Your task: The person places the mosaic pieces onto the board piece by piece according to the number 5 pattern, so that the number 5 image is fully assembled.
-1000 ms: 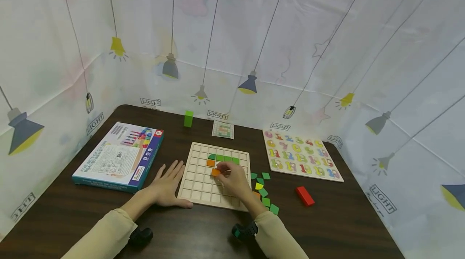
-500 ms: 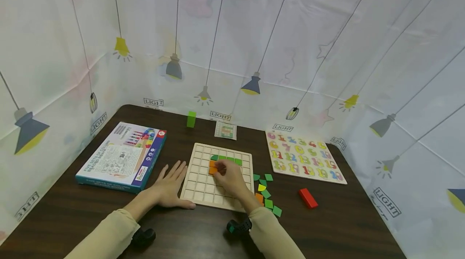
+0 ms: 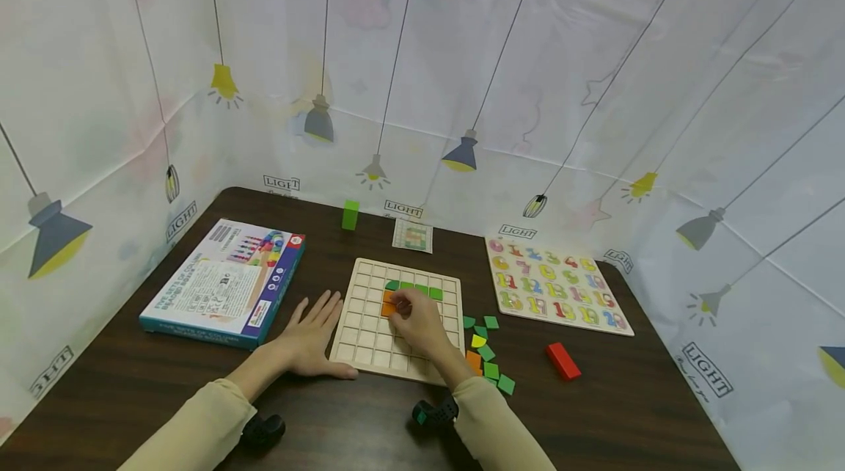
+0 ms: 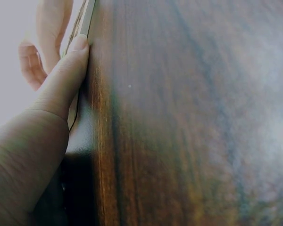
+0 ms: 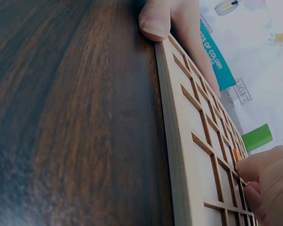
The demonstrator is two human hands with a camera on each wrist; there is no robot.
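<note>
Wooden grid board (image 3: 370,339) edge against left hand (image 3: 306,339).

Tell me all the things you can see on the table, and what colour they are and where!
Grid board: one, pale wood, middle of the table.
Green tiles in the board: a short row, near its far edge.
Orange tiles in the board: two, just below the green row.
Loose tiles: several, green, yellow and orange, right of the board.
Red block: one, right of the loose tiles.
Green block: one, upright, at the back.
Pattern card: one, behind the board.
Number puzzle: one, many colours, far right.
Box: one, blue-edged, left.
Left hand: flat, against the board's left edge.
Right hand: fingertips at an orange tile.
</note>
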